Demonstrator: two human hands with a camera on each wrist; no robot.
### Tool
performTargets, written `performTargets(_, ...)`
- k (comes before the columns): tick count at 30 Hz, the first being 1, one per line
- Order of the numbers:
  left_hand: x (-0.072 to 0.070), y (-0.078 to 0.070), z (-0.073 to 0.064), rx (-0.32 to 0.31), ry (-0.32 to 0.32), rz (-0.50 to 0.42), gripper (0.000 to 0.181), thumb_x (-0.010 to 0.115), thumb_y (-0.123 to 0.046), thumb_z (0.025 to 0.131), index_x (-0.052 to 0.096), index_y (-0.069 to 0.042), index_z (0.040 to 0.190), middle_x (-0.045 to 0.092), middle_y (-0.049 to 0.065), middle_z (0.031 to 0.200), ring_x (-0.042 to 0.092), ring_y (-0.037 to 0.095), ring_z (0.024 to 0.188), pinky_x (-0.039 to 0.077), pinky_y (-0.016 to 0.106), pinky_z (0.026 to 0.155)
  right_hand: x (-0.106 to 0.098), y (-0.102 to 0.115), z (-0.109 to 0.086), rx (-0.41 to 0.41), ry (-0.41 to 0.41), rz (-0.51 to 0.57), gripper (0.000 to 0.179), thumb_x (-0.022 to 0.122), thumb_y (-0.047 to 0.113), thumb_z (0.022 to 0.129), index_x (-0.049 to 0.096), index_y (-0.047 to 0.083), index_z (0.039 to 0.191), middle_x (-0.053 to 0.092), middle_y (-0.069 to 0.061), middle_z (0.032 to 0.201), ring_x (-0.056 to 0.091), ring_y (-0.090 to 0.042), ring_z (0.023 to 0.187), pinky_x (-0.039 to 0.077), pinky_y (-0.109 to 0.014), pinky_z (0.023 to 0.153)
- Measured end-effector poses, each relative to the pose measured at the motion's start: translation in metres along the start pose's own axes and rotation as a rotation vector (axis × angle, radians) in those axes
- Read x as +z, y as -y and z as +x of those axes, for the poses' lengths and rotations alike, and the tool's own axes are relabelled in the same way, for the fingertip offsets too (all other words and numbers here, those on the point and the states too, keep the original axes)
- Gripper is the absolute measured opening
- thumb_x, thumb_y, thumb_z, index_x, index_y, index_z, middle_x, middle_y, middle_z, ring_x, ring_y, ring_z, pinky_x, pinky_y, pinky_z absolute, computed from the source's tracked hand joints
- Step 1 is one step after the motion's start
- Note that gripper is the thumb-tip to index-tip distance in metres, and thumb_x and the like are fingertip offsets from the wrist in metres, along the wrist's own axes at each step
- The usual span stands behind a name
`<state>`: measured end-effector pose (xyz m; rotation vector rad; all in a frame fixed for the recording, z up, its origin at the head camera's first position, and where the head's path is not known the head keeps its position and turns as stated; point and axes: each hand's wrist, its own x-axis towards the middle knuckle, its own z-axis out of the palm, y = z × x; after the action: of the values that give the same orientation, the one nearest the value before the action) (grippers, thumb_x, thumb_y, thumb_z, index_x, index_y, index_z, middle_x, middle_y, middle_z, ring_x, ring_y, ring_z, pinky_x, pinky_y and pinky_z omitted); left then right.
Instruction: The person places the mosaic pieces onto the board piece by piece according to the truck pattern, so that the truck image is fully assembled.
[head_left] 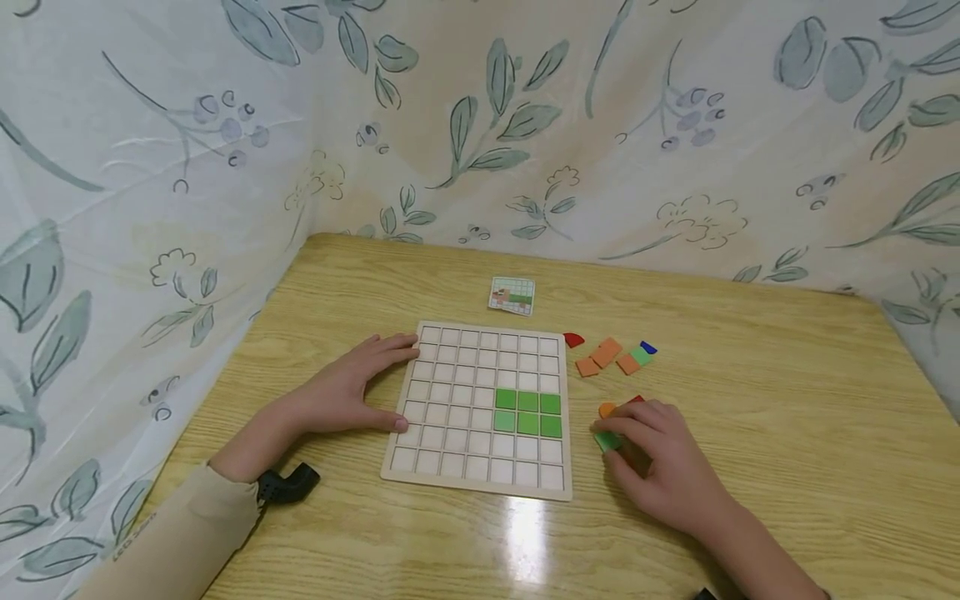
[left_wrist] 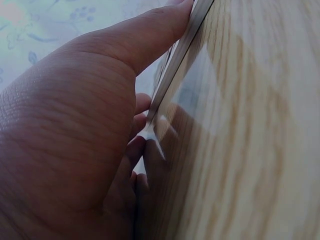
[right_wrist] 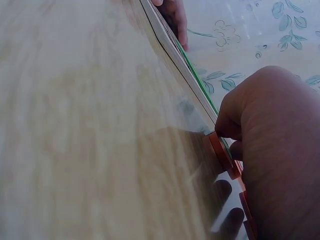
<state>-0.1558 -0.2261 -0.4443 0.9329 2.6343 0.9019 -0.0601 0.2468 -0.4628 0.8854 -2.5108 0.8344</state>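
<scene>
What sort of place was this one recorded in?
Probably an indoor tabletop spot set up for puzzle play; whether home or studio, I can't tell. A wood-grain table stands before a leaf-patterned backdrop, with a gridded board and loose coloured tiles on it.

under my sleeve's (head_left: 176,533) matt cloth, the table (head_left: 787,400) looks glossy, grained wood; the grid board (head_left: 460,416), smooth matt wood.

Left hand (head_left: 348,385) loosely spread, right hand (head_left: 660,467) in a thumb-and-finger pinch.
</scene>
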Motion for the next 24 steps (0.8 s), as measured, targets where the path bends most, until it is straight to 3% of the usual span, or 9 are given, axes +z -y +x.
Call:
performTargets(9, -0.0005, 0.0008, -0.0007, 0.003, -0.002, 0.018, 0.106, 0.089, -0.065, 0.084, 0.043, -0.022, 0.170, 0.026, -0.002, 0.180, 0.011, 0.044, 0.166, 0.012, 0.066, 0.132, 0.0019, -0.0024, 0.0006, -0.019, -0.012, -0.035, 0.037, 0.076, 0.001, 0.079, 0.081, 0.017, 0.112, 0.070, 0.007, 0.113, 0.058, -0.014, 0.102, 0.040, -0.036, 0.091)
performTargets(24, 0.0008, 0.0003, -0.0014, -0.002, -0.001, 0.023, 0.106, 0.088, -0.067, 0.084, 0.043, -0.023, 0.170, 0.026, -0.003, 0.180, 0.012, 0.045, 0.166, 0.012, 0.067, 0.132, 0.0002, -0.0077, -0.0001, 0.003, 0.001, -0.083, 0.026, 0.085, 0.011, 0.083, 0.082, 0.015, 0.109, 0.071, 0.008, 0.110, 0.061, -0.011, 0.103, 0.040, -0.036, 0.091)
